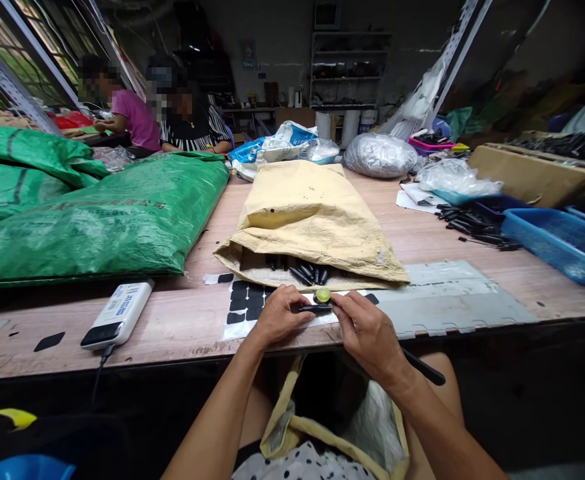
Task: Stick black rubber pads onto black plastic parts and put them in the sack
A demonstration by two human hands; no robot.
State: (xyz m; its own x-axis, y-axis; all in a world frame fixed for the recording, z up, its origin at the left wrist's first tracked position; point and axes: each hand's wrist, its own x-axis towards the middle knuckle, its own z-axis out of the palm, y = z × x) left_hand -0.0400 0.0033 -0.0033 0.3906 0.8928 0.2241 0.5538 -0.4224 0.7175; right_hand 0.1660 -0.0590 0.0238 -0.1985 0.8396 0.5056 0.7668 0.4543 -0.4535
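My left hand is closed on a slim black pen-like tube, lying near the front edge of the table. In my right hand is a small mallet; its round yellow-green head is just above the tube, and its black handle sticks out behind the wrist. Whether head and tube touch, I cannot tell. Beyond both hands lies a tan sack, its mouth toward me, with several black tubes inside. Under the hands is a white sheet with black patches.
A grey board lies to the right, with a blue basket and loose black tubes farther right. Green sacks and a white power bank are left. An open sack sits on my lap. Two people sit behind.
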